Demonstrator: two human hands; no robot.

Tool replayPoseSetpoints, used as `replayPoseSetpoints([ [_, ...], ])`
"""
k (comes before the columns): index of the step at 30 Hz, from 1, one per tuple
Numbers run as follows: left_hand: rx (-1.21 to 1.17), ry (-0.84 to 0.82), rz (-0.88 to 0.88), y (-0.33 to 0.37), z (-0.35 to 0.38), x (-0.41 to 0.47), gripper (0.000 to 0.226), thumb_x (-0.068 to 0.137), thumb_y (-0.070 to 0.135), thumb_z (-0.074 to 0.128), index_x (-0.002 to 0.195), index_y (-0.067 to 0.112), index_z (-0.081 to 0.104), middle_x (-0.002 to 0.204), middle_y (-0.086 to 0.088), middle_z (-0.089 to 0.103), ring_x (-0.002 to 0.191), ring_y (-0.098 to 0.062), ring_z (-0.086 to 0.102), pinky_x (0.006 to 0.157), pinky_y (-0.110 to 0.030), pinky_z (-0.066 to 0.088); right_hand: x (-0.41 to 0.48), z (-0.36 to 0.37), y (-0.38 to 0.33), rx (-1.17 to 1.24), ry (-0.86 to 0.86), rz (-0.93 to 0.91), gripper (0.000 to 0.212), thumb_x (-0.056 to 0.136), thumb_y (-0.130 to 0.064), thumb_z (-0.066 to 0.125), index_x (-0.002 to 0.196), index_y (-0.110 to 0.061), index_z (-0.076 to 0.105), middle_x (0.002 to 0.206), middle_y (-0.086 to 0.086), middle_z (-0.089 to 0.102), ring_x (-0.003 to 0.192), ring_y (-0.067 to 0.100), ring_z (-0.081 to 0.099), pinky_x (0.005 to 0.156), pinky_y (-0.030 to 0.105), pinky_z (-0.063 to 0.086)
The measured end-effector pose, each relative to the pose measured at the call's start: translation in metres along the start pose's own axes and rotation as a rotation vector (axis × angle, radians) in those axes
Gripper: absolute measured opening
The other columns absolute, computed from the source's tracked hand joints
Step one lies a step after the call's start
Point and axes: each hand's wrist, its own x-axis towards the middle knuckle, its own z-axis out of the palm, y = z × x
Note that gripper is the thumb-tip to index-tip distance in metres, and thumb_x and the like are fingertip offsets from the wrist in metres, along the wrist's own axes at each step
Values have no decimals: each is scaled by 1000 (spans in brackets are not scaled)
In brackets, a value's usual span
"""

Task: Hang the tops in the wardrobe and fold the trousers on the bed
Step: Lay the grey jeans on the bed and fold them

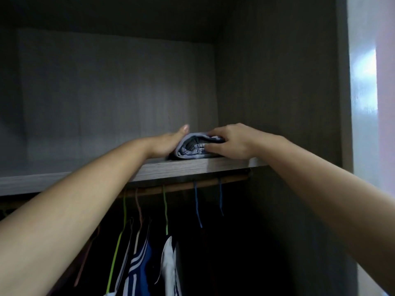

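Observation:
A folded pair of blue jeans [193,147] lies on the wardrobe's upper shelf [192,166], near its right end. My left hand [168,144] lies flat against the left side of the jeans, fingers straight. From the right, my right hand [229,141] rests on top of the fold, its fingers curved over the denim and its thumb against the front. Below the shelf, tops hang from the rail [183,185]: a blue one with white stripes [140,259] and a white one [170,263].
Green, pink and blue hangers [197,201] hook over the wooden rail. The wardrobe's right side wall [277,103] stands close beside the jeans. The shelf stretches away to the left [64,165]. A bright pale wall shows at the far right.

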Motion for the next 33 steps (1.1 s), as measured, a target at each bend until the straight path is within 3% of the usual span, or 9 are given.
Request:
replayPoseSetpoints([
  [5,267,-81,-205,-27,-8,-2,57,107,43,18,157,18,9,164,-2,10,151,-19,12,119,-33,8,18,-3,-15,-124,-145,-9,63,95,-62,48,152,-37,36,148,5,50,131,31,49,106,43,43],
  [10,258,-88,-294,-34,-4,2,57,105,47,31,147,11,41,158,-8,32,144,-22,31,115,-33,21,61,16,-15,-207,-279,64,56,101,-56,40,151,-30,39,148,8,49,128,31,50,102,40,41],
  [19,200,-121,-317,-48,-4,14,55,104,45,33,149,14,41,158,-6,32,145,-21,29,118,-33,18,131,46,7,-243,-502,165,62,104,-54,31,157,-21,24,160,11,32,140,31,39,115,43,30],
  [26,162,-137,-327,-49,-6,15,60,102,51,34,150,15,38,159,-6,29,146,-21,27,120,-35,16,117,45,10,-173,-418,151,60,104,-50,39,155,-22,30,155,9,40,137,30,43,114,41,32],
  [30,172,-119,-300,-46,-6,8,56,103,48,35,148,16,43,158,-6,34,144,-21,31,120,-37,19,83,25,7,-101,-355,184,51,102,-51,41,142,-21,51,138,8,56,118,28,55,104,43,42],
  [32,250,4,-243,-40,-6,0,53,104,46,32,144,15,48,154,-9,39,141,-25,37,117,-38,25,60,13,3,-75,-279,152,51,102,-52,42,141,-20,52,136,9,58,117,28,56,98,40,44],
  [33,306,141,-195,-36,-7,-6,53,105,46,29,140,15,52,151,-11,43,137,-28,41,115,-41,29,47,7,2,-81,-218,133,53,102,-52,42,143,-20,50,139,10,56,121,30,55,99,39,44],
])
